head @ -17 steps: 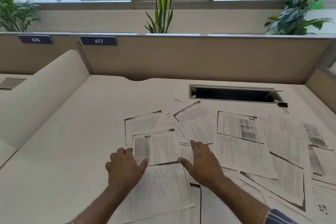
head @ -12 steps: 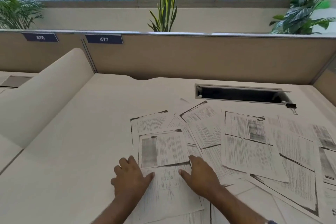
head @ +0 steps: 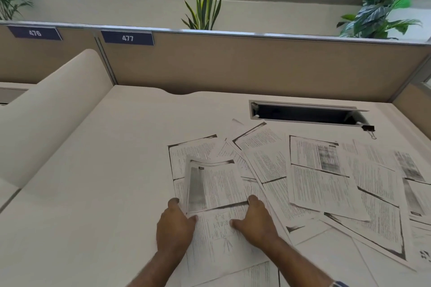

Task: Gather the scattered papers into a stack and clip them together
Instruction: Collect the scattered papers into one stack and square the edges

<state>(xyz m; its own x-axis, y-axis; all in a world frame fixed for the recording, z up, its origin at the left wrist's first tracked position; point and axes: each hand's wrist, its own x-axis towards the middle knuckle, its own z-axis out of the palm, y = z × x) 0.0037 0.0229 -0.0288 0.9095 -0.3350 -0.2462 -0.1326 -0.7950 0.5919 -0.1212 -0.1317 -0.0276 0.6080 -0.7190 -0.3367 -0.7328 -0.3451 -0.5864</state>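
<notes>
Printed white paper sheets [head: 321,182] are lying scattered on a cream desk [head: 105,193].
Left hand [head: 175,223] is pinching the top sheet [head: 217,184] by its lifted edge; right hand [head: 254,221] is resting at its other edge, fingers straight.

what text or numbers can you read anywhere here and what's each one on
"476": left blue plate on the partition.
"477": right blue plate on the partition.
Printed text on the papers: too blurred to read.

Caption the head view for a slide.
Left hand pinches a sheet, right hand presses it; papers cover the desk, clip beyond.
</notes>
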